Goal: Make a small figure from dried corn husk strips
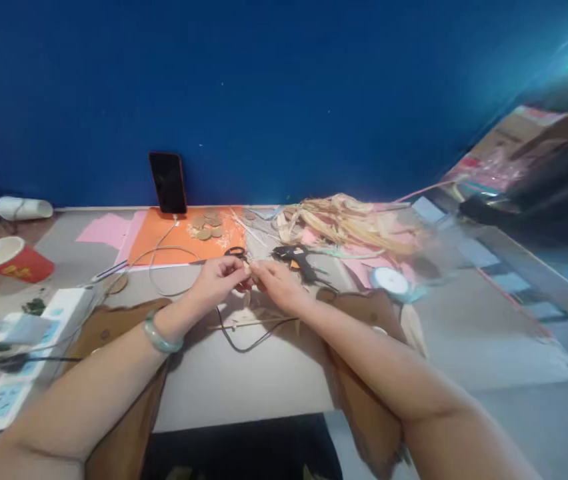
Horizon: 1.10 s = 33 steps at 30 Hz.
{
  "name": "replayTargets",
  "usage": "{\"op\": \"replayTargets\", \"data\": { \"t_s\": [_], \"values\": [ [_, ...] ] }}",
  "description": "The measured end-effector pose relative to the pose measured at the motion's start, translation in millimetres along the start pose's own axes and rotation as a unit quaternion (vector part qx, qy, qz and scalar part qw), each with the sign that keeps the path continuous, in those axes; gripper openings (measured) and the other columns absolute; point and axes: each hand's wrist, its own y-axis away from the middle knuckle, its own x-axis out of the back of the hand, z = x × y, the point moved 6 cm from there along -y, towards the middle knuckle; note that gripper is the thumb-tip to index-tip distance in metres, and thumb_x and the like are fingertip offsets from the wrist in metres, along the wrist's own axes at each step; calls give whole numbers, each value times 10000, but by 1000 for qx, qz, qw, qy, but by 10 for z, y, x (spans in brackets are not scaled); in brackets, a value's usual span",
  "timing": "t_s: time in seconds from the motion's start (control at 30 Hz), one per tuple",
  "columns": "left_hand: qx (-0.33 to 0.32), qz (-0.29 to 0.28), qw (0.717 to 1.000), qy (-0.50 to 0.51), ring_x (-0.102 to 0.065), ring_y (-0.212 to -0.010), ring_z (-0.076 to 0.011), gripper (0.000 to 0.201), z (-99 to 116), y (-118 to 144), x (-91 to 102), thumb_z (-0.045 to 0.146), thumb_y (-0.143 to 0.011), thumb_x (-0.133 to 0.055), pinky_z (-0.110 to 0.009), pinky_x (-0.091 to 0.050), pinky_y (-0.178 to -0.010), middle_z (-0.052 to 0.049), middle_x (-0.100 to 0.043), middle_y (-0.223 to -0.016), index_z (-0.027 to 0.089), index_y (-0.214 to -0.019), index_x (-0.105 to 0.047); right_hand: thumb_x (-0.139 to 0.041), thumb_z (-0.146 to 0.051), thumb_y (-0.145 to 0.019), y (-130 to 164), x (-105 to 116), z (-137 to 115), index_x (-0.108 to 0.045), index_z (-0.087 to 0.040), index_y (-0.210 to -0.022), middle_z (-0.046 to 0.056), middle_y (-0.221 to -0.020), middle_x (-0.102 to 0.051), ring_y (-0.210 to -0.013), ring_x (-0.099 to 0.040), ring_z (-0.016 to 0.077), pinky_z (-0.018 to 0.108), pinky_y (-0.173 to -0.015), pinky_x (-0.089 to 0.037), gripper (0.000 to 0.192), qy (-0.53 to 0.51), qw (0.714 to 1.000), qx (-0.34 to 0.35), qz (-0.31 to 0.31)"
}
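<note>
My left hand [221, 280], with a jade-green bangle [160, 335] on its wrist, meets my right hand [280, 283] over the middle of the table. Both sets of fingers are closed in a pinch, tip to tip, around something small and pale that I cannot make out. Just behind them lie black-handled scissors [235, 252], partly covered by the left hand. A black glue gun [300, 259] rests right behind my right hand. Below the fingers, a thin stick [254, 324] and a dark cable [244, 348] lie on the tabletop.
Pale dried husk strips [344, 220] are heaped at the back right, near a ribbon spool [391, 281]. A phone [169, 183] leans on the blue wall behind an orange sheet [159, 233] with round wooden discs [205, 234]. Leftward are a red paper cup [19, 260] and a power strip [1, 403].
</note>
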Motion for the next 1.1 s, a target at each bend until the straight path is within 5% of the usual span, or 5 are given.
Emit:
{"op": "replayTargets", "data": {
  "t_s": [0.27,0.37,0.5,0.77,1.1],
  "values": [
    [58,-54,997,-18,-561,-503,-105,303,-23,17,-49,430,-719,-640,-232,-454,-534,-33,-638,-609,142,-665,-564,-441,-611,-841,-1,121,160,-480,-183,-654,-85,-433,-314,-374,-222,49,219,-392,-156,468,-158,980,-73,96],
    [71,-129,983,-109,-515,-464,-99,269,-79,53,-100,383,-752,-578,-218,-391,-480,-15,-606,-562,151,-616,-568,-481,-626,-812,-18,152,179,-479,-184,-657,-93,-423,-306,-356,-192,37,206,-374,-131,468,-201,969,-84,114],
    [74,-220,928,-293,-459,-438,-108,338,-185,101,-97,396,-778,-518,-234,-305,-449,5,-535,-482,163,-538,-557,-536,-630,-777,-33,164,160,-474,-181,-645,-92,-421,-318,-358,-191,30,198,-369,-128,472,-214,965,-86,122],
    [8,63,838,-542,-535,-615,-171,203,75,-108,493,323,-770,-491,-267,-322,-557,-32,-625,-659,187,-762,-641,-553,-635,-761,-44,183,185,-471,-182,-643,-92,-413,-317,-362,-213,35,203,-375,-122,475,-214,964,-84,133],
    [46,25,722,-690,-635,-790,-270,259,-95,-139,385,243,-794,-454,-328,-415,-657,-161,-675,-891,128,-893,-665,-558,-665,-741,-44,181,170,-483,-184,-632,-85,-416,-327,-367,-228,38,209,-375,-134,499,-203,968,-75,128]
  ]
}}
